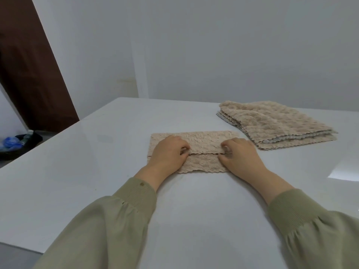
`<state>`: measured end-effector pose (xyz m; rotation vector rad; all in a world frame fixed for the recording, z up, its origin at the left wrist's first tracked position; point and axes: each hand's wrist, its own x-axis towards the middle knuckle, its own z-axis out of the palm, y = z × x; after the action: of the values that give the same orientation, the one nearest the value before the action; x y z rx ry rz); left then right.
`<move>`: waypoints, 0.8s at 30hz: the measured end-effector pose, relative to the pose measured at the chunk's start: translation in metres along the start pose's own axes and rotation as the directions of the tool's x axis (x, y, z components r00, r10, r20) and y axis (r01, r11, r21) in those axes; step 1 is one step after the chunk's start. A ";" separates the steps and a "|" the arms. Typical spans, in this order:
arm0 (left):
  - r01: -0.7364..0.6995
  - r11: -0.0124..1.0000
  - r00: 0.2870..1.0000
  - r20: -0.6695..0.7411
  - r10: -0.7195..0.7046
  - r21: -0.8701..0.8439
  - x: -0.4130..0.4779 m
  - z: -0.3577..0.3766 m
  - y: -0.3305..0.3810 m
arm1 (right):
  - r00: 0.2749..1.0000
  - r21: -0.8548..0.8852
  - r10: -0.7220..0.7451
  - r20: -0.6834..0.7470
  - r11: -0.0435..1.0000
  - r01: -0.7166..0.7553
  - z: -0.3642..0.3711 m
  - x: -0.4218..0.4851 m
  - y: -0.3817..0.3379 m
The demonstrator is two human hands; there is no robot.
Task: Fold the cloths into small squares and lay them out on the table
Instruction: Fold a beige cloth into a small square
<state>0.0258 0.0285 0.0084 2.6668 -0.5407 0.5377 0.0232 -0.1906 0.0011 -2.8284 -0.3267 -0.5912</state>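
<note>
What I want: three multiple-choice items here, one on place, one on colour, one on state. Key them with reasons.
1. Where is the stack from the cloth being folded? A. right, farther back B. left C. on it
2. The sleeves are A. red B. olive green C. black
3. The cloth is A. spread flat B. partly folded C. rolled
Key: 1 A, it lies apart toward the table edge at far right; 2 B, both show olive; 3 B, a flap's edge crosses its middle, where the left hand and right hand pinch it.

On the table (77,171) a folded cloth (194,141) lies left of and before the cloth stack (277,125).
</note>
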 end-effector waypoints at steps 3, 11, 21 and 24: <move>0.015 1.000 1.000 0.007 -0.015 -0.019 0.000 -0.001 0.001 | 0.999 0.036 0.030 -0.046 0.999 -0.028 0.001 0.002 0.005; -0.093 0.992 0.954 -0.292 0.064 -0.087 -0.002 -0.012 0.010 | 0.916 0.090 0.006 -0.401 0.995 0.032 -0.011 -0.001 0.000; -0.067 0.989 0.982 0.165 0.088 -0.132 -0.012 -0.022 0.006 | 0.969 0.185 0.158 -0.188 0.975 -0.123 -0.018 -0.025 0.008; -0.062 0.985 0.986 0.146 0.085 -0.159 -0.012 -0.019 0.009 | 0.936 0.206 0.316 -0.156 0.937 -0.282 -0.028 -0.033 0.026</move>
<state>0.0067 0.0324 0.0219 2.5613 -0.6979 0.3001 -0.0094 -0.2286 0.0072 -2.5521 0.0847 -0.7117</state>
